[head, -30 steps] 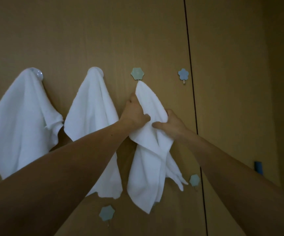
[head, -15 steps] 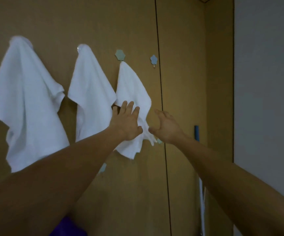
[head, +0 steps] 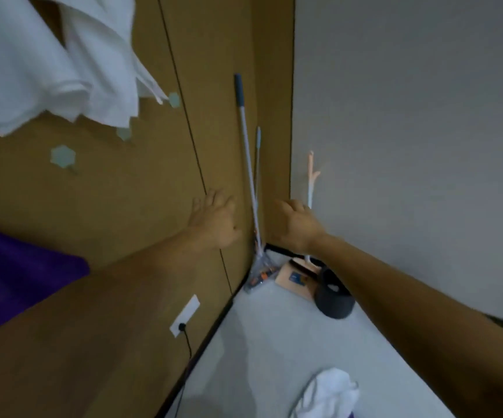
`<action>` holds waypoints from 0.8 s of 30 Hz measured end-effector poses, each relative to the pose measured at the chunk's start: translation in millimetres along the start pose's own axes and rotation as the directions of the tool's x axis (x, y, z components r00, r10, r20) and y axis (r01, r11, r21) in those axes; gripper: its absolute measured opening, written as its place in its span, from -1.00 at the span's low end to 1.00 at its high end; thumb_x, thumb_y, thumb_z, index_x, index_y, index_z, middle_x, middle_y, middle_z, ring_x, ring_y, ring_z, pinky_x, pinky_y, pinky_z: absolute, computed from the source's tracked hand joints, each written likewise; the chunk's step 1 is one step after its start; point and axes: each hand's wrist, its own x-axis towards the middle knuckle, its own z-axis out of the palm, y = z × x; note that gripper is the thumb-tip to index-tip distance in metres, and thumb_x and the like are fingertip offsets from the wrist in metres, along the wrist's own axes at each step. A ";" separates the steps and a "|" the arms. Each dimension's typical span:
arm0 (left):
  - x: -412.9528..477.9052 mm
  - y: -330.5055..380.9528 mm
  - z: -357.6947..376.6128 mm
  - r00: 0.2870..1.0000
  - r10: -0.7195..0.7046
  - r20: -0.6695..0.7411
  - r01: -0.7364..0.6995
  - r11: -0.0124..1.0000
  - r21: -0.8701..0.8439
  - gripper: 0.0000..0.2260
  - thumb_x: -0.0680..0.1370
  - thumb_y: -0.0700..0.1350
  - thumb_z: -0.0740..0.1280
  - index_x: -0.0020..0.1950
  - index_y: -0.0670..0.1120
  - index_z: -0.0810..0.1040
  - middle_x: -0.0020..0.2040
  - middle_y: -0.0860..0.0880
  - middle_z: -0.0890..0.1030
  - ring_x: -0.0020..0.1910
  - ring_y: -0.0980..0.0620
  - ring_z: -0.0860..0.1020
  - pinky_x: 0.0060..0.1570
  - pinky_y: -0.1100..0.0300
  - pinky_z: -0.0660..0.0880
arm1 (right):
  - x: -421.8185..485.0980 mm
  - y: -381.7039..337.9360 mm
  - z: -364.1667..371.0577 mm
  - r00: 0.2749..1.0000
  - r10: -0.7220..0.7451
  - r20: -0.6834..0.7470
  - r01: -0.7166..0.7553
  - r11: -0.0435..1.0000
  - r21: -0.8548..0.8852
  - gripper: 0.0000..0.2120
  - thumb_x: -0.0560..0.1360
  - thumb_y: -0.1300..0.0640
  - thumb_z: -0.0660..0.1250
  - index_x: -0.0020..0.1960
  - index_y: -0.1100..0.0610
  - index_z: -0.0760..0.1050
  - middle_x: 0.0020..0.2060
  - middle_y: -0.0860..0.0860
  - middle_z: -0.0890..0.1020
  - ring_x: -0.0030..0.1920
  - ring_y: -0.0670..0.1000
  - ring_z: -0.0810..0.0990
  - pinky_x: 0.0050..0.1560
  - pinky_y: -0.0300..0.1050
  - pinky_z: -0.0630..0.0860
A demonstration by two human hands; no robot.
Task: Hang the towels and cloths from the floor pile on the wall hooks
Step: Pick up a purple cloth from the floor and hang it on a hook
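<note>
Both hands reach out empty, fingers loosely spread: the left hand (head: 217, 220) and right hand (head: 297, 226) flank a mop (head: 245, 131). White towels (head: 33, 70) hang up-left of the left hand. The pile (head: 325, 393) lies below the right forearm; a purple cloth (head: 18, 267) is by the left forearm.

A: Where do the white cloth towels (head: 63, 55) hang?
B: Upper left on the brown wooden wall (head: 123, 206), above the pale flower-shaped hooks (head: 62, 156).
A: And the corner?
B: A blue-gripped metal pole (head: 246, 140) leans there; a dark round bin (head: 336, 303) stands right of its foot. The crumpled white cloth pile (head: 328, 390) lies on the grey floor (head: 274, 342), nearer.
</note>
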 end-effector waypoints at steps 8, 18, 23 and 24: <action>-16.3 157.6 106.7 0.945 0.234 0.228 -0.223 0.972 -0.073 -0.31 0.51 0.17 0.23 0.55 -0.03 0.06 0.57 -0.07 0.00 0.54 -0.12 -0.06 0.45 -0.18 0.03 | -134.2 153.8 48.9 0.939 0.325 0.115 -0.333 0.941 0.056 -0.30 0.47 -0.09 0.36 0.51 0.02 0.16 0.44 0.13 0.24 0.40 0.24 0.23 0.38 0.09 0.25; -79.7 338.7 227.7 0.740 0.483 0.467 -0.441 0.874 -0.205 -0.32 0.55 0.13 0.24 0.56 -0.04 0.02 0.57 -0.09 0.01 0.54 -0.12 -0.01 0.46 -0.11 0.07 | -296.7 290.9 117.3 0.708 0.667 0.232 -0.700 0.705 0.112 -0.34 0.50 -0.10 0.33 0.51 0.05 0.18 0.43 0.15 0.30 0.39 0.21 0.30 0.33 0.10 0.35; -109.3 392.6 302.3 0.591 0.579 0.562 -0.553 0.798 -0.241 -0.35 0.56 0.11 0.23 0.55 -0.04 0.05 0.57 -0.09 0.04 0.53 -0.11 0.03 0.44 -0.06 0.10 | -371.0 322.8 180.1 0.533 0.768 0.356 -0.844 0.513 0.156 -0.35 0.52 -0.06 0.30 0.52 0.08 0.17 0.42 0.15 0.30 0.38 0.20 0.32 0.35 0.07 0.35; -114.7 403.6 320.9 0.567 0.596 0.568 -0.565 0.784 -0.258 -0.37 0.55 0.10 0.22 0.55 -0.05 0.07 0.56 -0.10 0.06 0.53 -0.10 0.04 0.44 -0.05 0.12 | -386.7 329.7 194.1 0.493 0.791 0.363 -0.869 0.467 0.162 -0.36 0.53 -0.06 0.30 0.52 0.08 0.17 0.43 0.15 0.30 0.39 0.19 0.31 0.35 0.07 0.34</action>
